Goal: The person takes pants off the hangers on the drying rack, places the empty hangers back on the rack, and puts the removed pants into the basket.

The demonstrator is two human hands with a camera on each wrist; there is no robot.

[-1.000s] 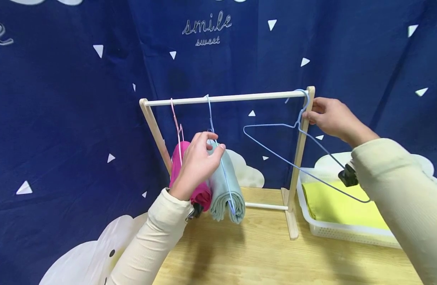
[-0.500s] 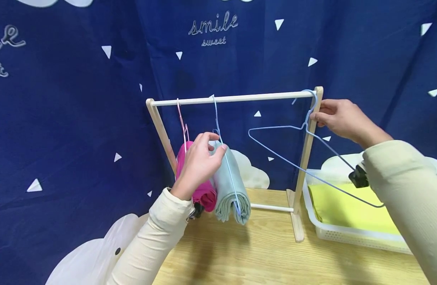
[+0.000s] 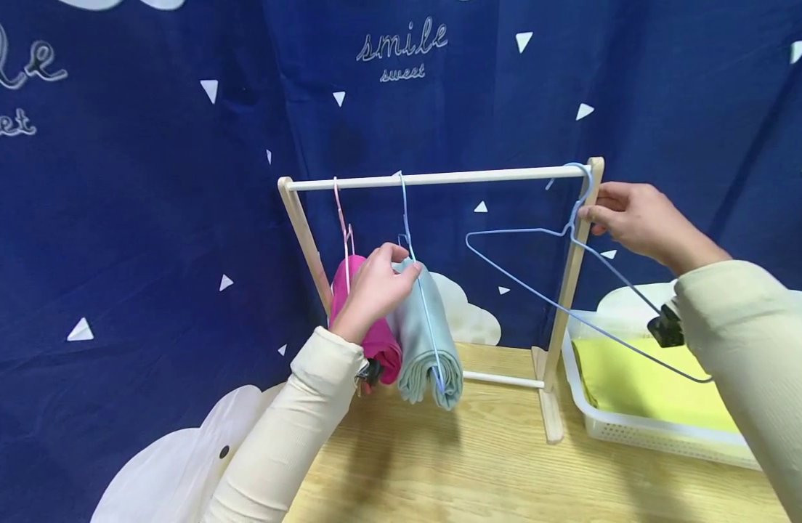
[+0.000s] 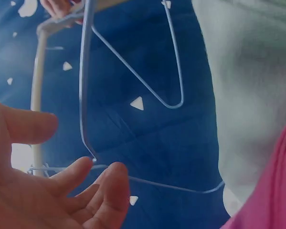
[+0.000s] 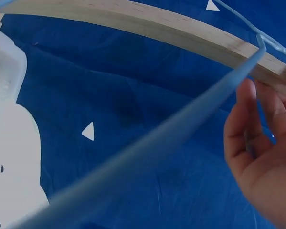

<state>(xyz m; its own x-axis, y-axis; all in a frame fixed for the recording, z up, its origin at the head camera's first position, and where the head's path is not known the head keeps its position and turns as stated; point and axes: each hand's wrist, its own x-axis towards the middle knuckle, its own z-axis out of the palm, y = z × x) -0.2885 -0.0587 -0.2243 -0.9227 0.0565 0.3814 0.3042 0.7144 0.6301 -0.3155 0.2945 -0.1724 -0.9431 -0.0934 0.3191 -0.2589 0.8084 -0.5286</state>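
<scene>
In the head view, a blue wire hanger (image 3: 525, 283) hooks over the rack's white rail (image 3: 466, 176) at the right end. My right hand (image 3: 643, 218) pinches its neck beside the wooden post (image 3: 571, 283); in the right wrist view the contact is partly cut off by the frame edge. My left hand (image 3: 381, 287) is in front of the rolled pale-blue cloth (image 3: 427, 327), close to the blue hanger (image 3: 422, 290) bearing it. Thumb and fingers are apart in the left wrist view, with nothing gripped. Left of that, a magenta cloth roll (image 3: 383, 352) hangs from a pink hanger (image 3: 341, 211).
A white basket (image 3: 669, 436) holding folded yellow cloth (image 3: 649, 385) stands on the wooden table (image 3: 479, 465), right of the rack. The rack's foot (image 3: 550, 407) sits near the basket. Behind everything hangs a dark blue curtain (image 3: 152, 218) with white triangles.
The head view has shifted so that the scene slides to the right. Relative to the rack, both hands and the hangers stay almost where they were.
</scene>
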